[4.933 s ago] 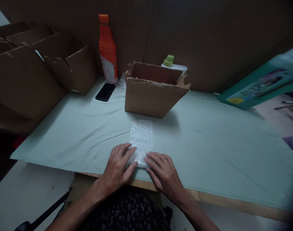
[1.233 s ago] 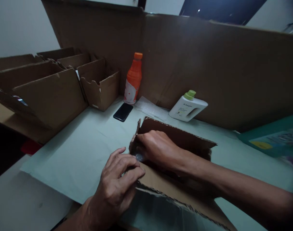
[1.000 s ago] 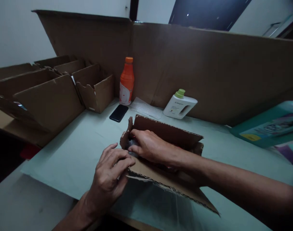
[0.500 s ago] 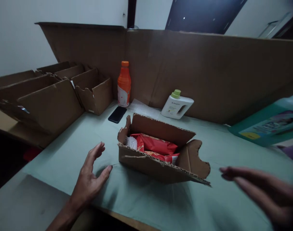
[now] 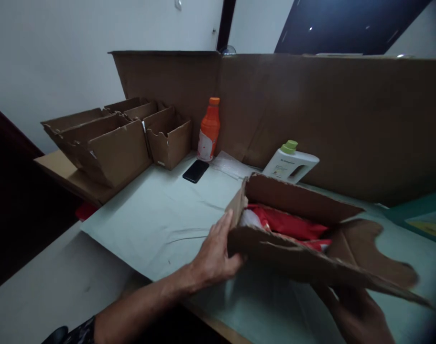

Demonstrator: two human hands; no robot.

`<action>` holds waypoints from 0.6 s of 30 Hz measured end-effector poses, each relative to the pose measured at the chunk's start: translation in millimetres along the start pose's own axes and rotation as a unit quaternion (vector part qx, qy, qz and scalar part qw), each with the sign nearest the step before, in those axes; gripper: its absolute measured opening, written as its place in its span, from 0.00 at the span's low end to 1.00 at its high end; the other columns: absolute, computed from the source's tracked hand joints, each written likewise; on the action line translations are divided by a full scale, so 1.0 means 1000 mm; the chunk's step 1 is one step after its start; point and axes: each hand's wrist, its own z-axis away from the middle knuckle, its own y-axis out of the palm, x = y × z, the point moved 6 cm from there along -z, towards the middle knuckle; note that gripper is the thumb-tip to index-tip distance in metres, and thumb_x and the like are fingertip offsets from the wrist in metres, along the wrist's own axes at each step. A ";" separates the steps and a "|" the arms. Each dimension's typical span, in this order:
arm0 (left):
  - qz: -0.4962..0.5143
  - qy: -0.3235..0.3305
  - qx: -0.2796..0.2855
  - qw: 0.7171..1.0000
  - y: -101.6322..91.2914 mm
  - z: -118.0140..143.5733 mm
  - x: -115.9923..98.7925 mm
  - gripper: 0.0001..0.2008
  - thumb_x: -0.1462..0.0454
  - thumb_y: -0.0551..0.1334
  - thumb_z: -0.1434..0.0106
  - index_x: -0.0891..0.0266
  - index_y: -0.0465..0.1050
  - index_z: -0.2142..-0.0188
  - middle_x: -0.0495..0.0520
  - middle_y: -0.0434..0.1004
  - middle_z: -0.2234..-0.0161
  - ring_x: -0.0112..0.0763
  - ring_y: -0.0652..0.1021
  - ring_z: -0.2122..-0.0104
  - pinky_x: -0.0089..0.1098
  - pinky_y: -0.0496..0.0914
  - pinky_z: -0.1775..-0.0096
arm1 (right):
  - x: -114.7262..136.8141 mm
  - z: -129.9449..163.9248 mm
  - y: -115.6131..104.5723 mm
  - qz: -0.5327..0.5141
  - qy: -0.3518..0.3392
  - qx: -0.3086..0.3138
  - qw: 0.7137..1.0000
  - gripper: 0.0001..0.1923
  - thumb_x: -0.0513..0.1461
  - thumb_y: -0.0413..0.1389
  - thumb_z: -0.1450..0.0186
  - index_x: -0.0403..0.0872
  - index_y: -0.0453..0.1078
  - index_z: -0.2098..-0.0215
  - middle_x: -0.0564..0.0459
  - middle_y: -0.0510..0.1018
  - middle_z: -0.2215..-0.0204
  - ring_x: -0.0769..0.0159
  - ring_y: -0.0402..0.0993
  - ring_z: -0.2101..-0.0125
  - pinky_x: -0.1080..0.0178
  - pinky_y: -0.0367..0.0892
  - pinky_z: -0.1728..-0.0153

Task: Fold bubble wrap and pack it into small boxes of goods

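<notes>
An open cardboard box (image 5: 275,258) with ragged cut edges is in front of me at the right, tilted and seemingly lifted. Red shiny packets (image 5: 293,223) lie inside it, beside some clear or white plastic wrap (image 5: 251,219). My left hand (image 5: 216,251) grips the box's left end, its fingers along the end wall and the thumb on the front. Beneath the front right part of the box is my right hand (image 5: 357,310); it holds the box from below, and its fingertips are hidden.
Several cardboard bins (image 5: 117,148) stand at the left. Behind are a black phone (image 5: 195,171), an orange bottle (image 5: 209,129), a bubble-wrap sheet (image 5: 232,164) and a white jug (image 5: 286,165) with a green cap. A green container (image 5: 424,217) lies right. Cardboard walls (image 5: 311,114) back the table.
Both hands, apart from the box before, have closed in and taken hold of it. The box has shifted right and nearer in view, and the camera has turned left.
</notes>
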 end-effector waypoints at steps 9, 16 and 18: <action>-0.045 -0.127 -0.157 0.978 -0.081 0.084 0.030 0.20 0.60 0.63 0.37 0.61 0.68 0.47 0.60 0.79 0.54 0.45 0.79 0.51 0.45 0.76 0.51 | 0.087 -0.001 0.087 -0.005 -0.148 0.152 0.977 0.18 0.52 0.57 0.39 0.47 0.75 0.63 0.42 0.84 0.61 0.47 0.80 0.59 0.48 0.74 0.56; -0.013 -0.167 -0.246 0.955 -0.154 0.083 0.064 0.21 0.62 0.60 0.40 0.62 0.68 0.47 0.57 0.80 0.53 0.40 0.80 0.54 0.38 0.75 0.53 | 0.135 0.015 0.154 -0.032 -0.220 0.202 0.954 0.19 0.48 0.54 0.36 0.44 0.73 0.52 0.42 0.82 0.58 0.50 0.80 0.60 0.51 0.77 0.59; -0.004 -0.163 -0.243 0.956 -0.180 0.069 0.075 0.24 0.63 0.60 0.44 0.62 0.69 0.47 0.57 0.80 0.52 0.41 0.80 0.54 0.38 0.75 0.53 | 0.125 0.045 0.161 -0.014 -0.270 0.174 0.947 0.24 0.46 0.53 0.35 0.45 0.69 0.43 0.40 0.80 0.51 0.47 0.78 0.52 0.50 0.77 0.55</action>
